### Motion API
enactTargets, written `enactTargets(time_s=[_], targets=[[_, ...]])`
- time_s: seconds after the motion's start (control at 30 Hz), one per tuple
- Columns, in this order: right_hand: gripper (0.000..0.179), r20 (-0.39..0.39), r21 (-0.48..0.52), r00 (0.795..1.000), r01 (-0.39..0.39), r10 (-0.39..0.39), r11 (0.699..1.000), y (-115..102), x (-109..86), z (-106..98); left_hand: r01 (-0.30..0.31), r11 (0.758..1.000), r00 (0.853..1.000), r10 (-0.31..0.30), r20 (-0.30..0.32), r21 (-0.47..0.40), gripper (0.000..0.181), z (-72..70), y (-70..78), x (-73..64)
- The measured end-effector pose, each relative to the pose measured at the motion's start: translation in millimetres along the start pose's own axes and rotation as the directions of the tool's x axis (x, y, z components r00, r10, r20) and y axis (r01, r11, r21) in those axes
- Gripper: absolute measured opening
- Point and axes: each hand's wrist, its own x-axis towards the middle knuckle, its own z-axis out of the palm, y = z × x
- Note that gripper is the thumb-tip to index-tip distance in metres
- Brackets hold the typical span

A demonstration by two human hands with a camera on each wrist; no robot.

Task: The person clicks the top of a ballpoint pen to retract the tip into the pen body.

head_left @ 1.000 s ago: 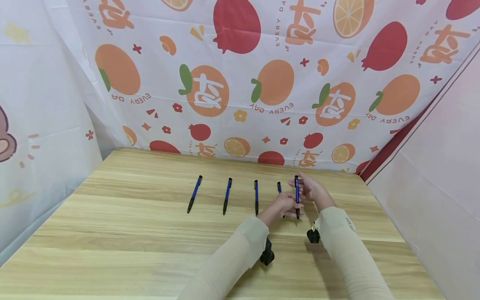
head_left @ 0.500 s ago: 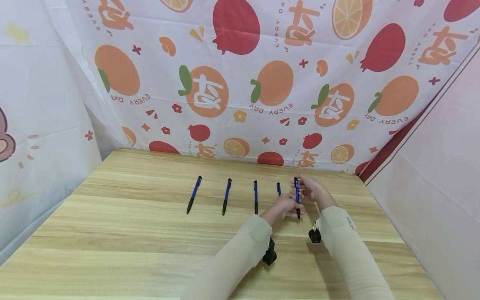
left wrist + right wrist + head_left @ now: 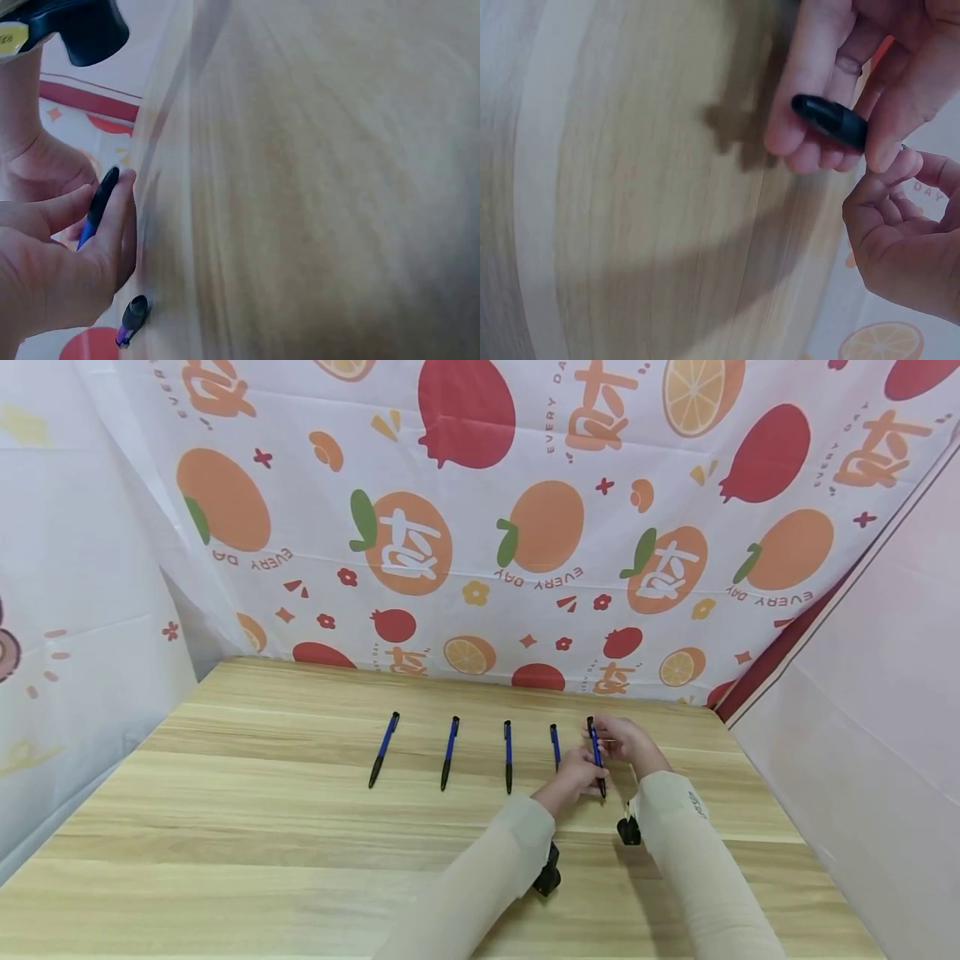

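Note:
In the head view, a blue and black ballpoint pen [image 3: 597,758] slants over the table's right part, between both hands. My left hand [image 3: 576,774] pinches its lower half, thumb in front and fingers behind. The left wrist view shows the pen's black grip [image 3: 103,193] sticking out past that thumb. My right hand [image 3: 622,742] holds the clip end, thumb and fingertips close together; the contact is partly hidden. Just left of my left hand lies a similar pen [image 3: 555,743], its lower part covered by the hand.
Further left, three more blue and black pens lie in a row: one nearest [image 3: 508,757], a middle one [image 3: 450,753] and a slanted one [image 3: 384,750]. The wooden table [image 3: 262,860] meets a fruit-print cloth [image 3: 480,568] behind. A pale cloth [image 3: 885,735] hangs at right.
The held pen's lower tip has swung slightly right and its top slightly left and down. My left hand and forearm have shifted a little right, showing more of the neighbouring pen.

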Motion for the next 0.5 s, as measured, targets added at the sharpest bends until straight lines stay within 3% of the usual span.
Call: enactTargets(time_s=[0.1, 0.17, 0.2, 0.23, 0.3, 0.33, 0.4, 0.43, 0.47, 0.5], targets=[[0.034, 0.004, 0.010, 1.000, 0.001, -0.001, 1.000, 1, -0.6, 0, -0.011, 0.993, 0.999, 0.014, -0.031, 0.117, 0.013, 3.3, -5.7, 9.9], [0.033, 0.007, 0.011, 1.000, 0.007, -0.007, 1.000, 2, -0.7, 0, -0.036, 0.973, 0.998, 0.048, -0.050, 0.226, 0.010, 6.2, -15.4, 24.7], [0.033, 0.008, 0.011, 1.000, 0.014, -0.014, 1.000, 2, -0.8, -1, -0.081, 0.947, 0.991, 0.109, -0.074, 0.312, 0.010, 9.5, -18.3, 27.9], [0.033, 0.004, 0.007, 1.000, 0.025, -0.025, 1.000, 3, -0.6, -1, -0.166, 0.910, 0.974, 0.211, -0.079, 0.381, 0.011, 11.4, -31.4, 42.5], [0.033, -0.016, -0.006, 0.999, 0.043, -0.043, 0.999, 5, 0.5, -1, -0.230, 0.820, 0.942, 0.322, -0.091, 0.524, 0.016, 14.4, -42.2, 54.3], [0.032, -0.029, -0.017, 0.998, 0.052, -0.052, 0.999, 6, 1.4, -1, -0.255, 0.773, 0.924, 0.372, -0.090, 0.581, 0.019, 15.2, -44.6, 55.8], [0.029, -0.067, -0.021, 0.996, 0.062, -0.063, 0.998, 9, 4.7, -1, -0.247, 0.697, 0.904, 0.416, -0.099, 0.673, 0.020, 15.8, -38.2, 45.4], [0.027, -0.090, -0.028, 0.994, 0.066, -0.068, 0.997, 10, 6.7, 0, -0.243, 0.692, 0.911, 0.403, -0.084, 0.679, 0.020, 13.7, -36.7, 42.2], [0.023, -0.110, -0.036, 0.991, 0.069, -0.072, 0.997, 11, 9.1, 0, -0.189, 0.687, 0.933, 0.348, -0.089, 0.701, 0.018, 13.1, -24.2, 27.2], [0.020, -0.132, -0.039, 0.989, 0.068, -0.073, 0.997, 13, 11.9, 1, -0.191, 0.669, 0.928, 0.362, -0.091, 0.718, 0.017, 13.0, -21.4, 22.1]])
